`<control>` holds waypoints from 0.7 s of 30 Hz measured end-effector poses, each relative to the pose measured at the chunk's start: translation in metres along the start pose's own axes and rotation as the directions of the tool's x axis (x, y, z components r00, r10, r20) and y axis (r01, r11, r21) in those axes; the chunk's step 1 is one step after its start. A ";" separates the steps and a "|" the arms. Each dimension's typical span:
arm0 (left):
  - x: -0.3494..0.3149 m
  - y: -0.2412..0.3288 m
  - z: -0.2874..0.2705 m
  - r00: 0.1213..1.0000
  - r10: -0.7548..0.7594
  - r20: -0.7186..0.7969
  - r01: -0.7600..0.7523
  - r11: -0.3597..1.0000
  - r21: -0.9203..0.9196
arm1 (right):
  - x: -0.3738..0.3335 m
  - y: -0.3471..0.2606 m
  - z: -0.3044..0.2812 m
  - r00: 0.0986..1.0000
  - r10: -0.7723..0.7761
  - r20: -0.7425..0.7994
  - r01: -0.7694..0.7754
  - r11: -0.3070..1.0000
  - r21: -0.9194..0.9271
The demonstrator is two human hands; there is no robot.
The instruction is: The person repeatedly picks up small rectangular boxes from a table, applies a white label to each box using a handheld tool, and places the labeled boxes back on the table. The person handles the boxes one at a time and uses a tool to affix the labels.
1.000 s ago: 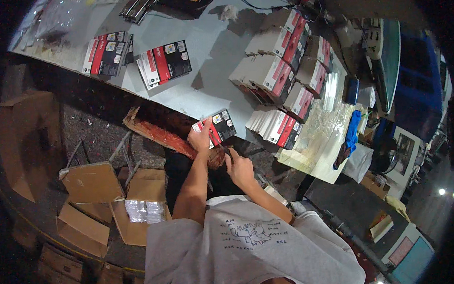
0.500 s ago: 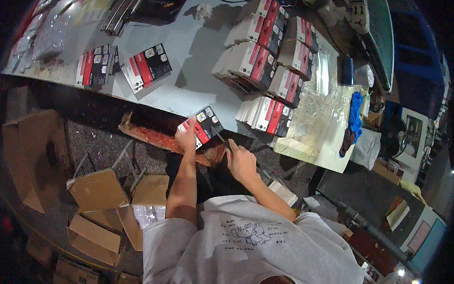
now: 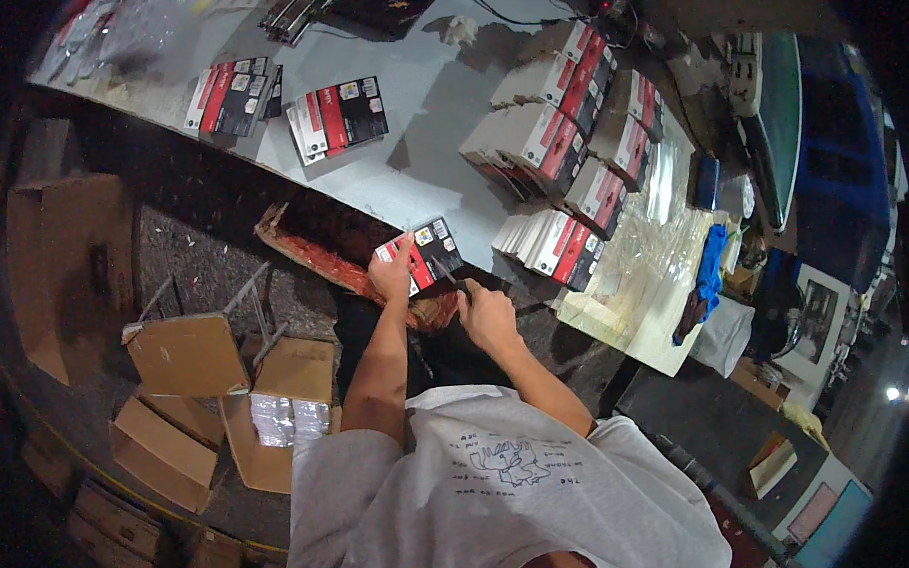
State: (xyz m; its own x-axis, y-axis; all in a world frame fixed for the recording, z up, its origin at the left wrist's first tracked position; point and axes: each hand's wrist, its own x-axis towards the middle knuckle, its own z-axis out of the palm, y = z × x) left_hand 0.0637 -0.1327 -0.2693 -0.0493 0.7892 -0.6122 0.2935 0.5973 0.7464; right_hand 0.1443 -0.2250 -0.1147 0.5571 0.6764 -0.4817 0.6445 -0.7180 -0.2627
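My left hand (image 3: 391, 274) grips a flat white, red and black printed package (image 3: 435, 247) by its left end, just off the table's front edge. The thumb lies across its printed face. My right hand (image 3: 488, 315) is closed round the dark handle of a slim blade-like tool (image 3: 462, 285). Its tip is at the package's lower right corner; I cannot tell if it touches. Beyond my hands, matching packages (image 3: 335, 116) lie overlapped on the table, with another small group (image 3: 230, 97) to their left. Several stacks of the same packages (image 3: 535, 146) stand to the right.
The white table (image 3: 316, 179) runs across in front of me. A torn reddish-brown carton edge (image 3: 319, 261) lies below its front edge. Clear plastic sheets (image 3: 653, 237) and a blue cloth (image 3: 712, 265) are at the right. Cardboard boxes (image 3: 182, 359) stand at the lower left.
The view has shifted, so the table and stacks appear displaced. My left hand still holds the package, and my right hand keeps the tool by its lower right corner.
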 end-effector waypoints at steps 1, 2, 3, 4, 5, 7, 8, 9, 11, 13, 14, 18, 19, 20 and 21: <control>-0.001 0.001 0.000 1.000 0.001 0.004 -0.001 1.000 -0.020 | 0.001 0.001 -0.001 1.000 -0.011 0.000 0.011 1.000 -0.004; -0.002 0.002 0.000 0.996 0.077 -0.035 -0.077 0.997 0.005 | 0.001 0.002 -0.001 0.996 -0.055 -0.074 0.055 0.998 -0.006; -0.002 0.003 0.001 0.997 0.064 -0.034 -0.064 0.998 0.009 | 0.003 0.002 0.000 1.000 -0.005 0.023 0.006 0.999 -0.035; -0.003 0.002 0.001 0.996 0.085 -0.032 -0.086 0.996 -0.013 | 0.006 0.000 0.002 0.999 0.018 0.048 -0.015 0.998 -0.060; -0.001 0.001 0.003 0.997 0.066 -0.037 -0.067 0.997 -0.029 | 0.010 -0.003 0.005 0.997 0.028 0.071 -0.023 0.997 -0.079; 0.000 -0.004 0.005 0.999 0.005 -0.037 -0.004 1.000 0.011 | 0.021 -0.012 0.012 0.996 0.058 0.074 -0.054 0.997 -0.050; 0.003 -0.007 0.005 0.999 -0.014 -0.045 0.016 0.999 0.050 | 0.034 -0.019 0.019 0.996 0.067 0.061 -0.064 0.997 -0.054; 0.004 -0.010 0.004 0.997 -0.077 -0.020 0.079 0.989 0.122 | 0.047 -0.026 0.025 0.991 0.108 0.075 -0.103 0.992 -0.067; 0.007 -0.012 0.000 0.997 0.070 -0.010 -0.070 0.996 0.053 | 0.067 -0.036 0.032 0.998 0.010 0.066 -0.003 0.996 -0.094; 0.010 -0.012 -0.001 1.000 0.000 0.014 -0.002 0.985 0.174 | 0.062 -0.029 0.032 0.980 0.114 0.160 -0.093 0.987 -0.132; 0.008 -0.011 -0.005 0.996 -0.067 0.055 0.061 0.992 0.109 | 0.057 -0.022 0.029 0.947 0.178 0.266 -0.136 0.976 -0.167; 0.005 0.003 -0.004 0.999 0.021 0.025 -0.022 0.999 0.033 | 0.006 0.011 0.007 0.996 0.017 0.084 -0.013 0.999 -0.050; 0.006 0.007 -0.003 0.999 -0.019 0.043 0.016 0.997 0.073 | 0.000 0.016 0.001 1.000 0.000 0.021 0.000 1.000 0.012; 0.006 0.010 -0.003 0.999 -0.029 0.041 0.028 0.999 0.027 | -0.005 0.019 -0.004 0.993 -0.065 -0.103 0.074 0.993 0.090; 0.006 0.012 -0.003 1.000 -0.013 0.027 0.011 0.997 0.075 | -0.007 0.020 -0.008 0.998 -0.016 -0.065 0.023 0.994 0.111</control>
State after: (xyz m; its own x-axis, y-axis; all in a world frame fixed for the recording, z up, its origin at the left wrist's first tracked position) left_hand 0.0638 -0.1201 -0.2630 -0.0274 0.7774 -0.6284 0.3639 0.5932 0.7181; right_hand 0.1574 -0.2432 -0.1096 0.5795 0.6969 -0.4225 0.5952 -0.7161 -0.3646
